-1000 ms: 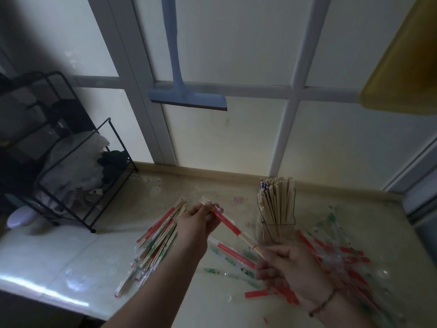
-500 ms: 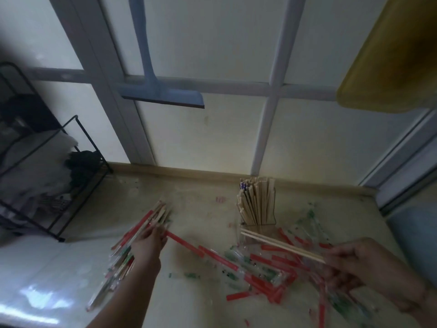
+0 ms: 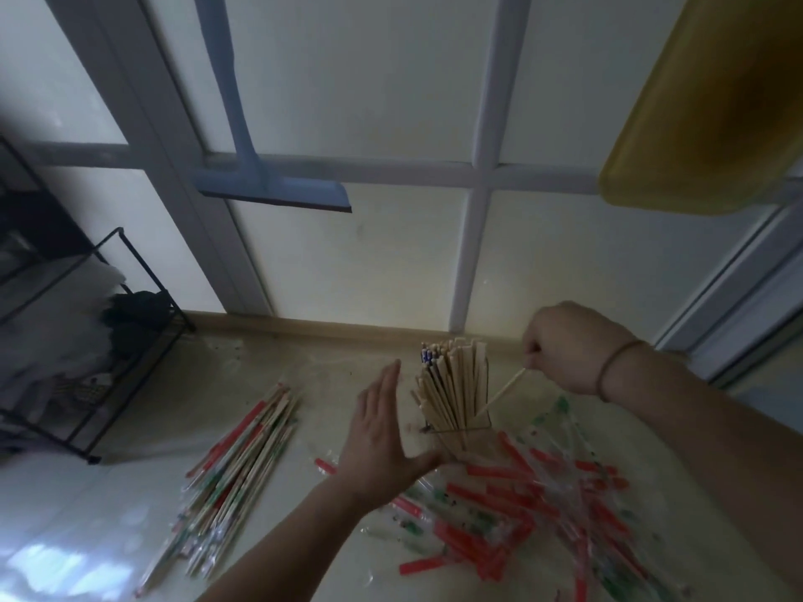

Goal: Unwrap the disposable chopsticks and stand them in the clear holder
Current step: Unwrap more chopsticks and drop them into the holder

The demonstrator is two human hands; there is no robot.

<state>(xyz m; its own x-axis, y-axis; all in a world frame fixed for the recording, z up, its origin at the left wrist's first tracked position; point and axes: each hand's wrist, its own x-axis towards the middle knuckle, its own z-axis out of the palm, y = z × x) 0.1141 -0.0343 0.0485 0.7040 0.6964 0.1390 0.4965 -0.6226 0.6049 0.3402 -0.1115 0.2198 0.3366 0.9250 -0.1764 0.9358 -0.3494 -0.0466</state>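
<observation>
The clear holder (image 3: 461, 436) stands mid-counter, packed with several bare wooden chopsticks (image 3: 452, 380). My right hand (image 3: 565, 345) pinches the top end of an unwrapped pair of chopsticks (image 3: 506, 389), which slants down with its lower tip at the holder's right side. My left hand (image 3: 382, 432) hovers flat and empty beside the holder's left side, thumb stretched toward its base. A pile of wrapped chopsticks (image 3: 237, 467) in red and green sleeves lies to the left.
Empty red-and-clear wrappers (image 3: 539, 510) litter the counter in front and to the right of the holder. A black wire rack (image 3: 108, 349) with cloths stands at the left. A blue squeegee (image 3: 278, 189) hangs on the window; a yellow tray (image 3: 712, 106) hangs at upper right.
My right hand has carried the bare chopsticks up and over to the holder. My left hand has let go of the red wrapper and moved right, open, next to the holder.
</observation>
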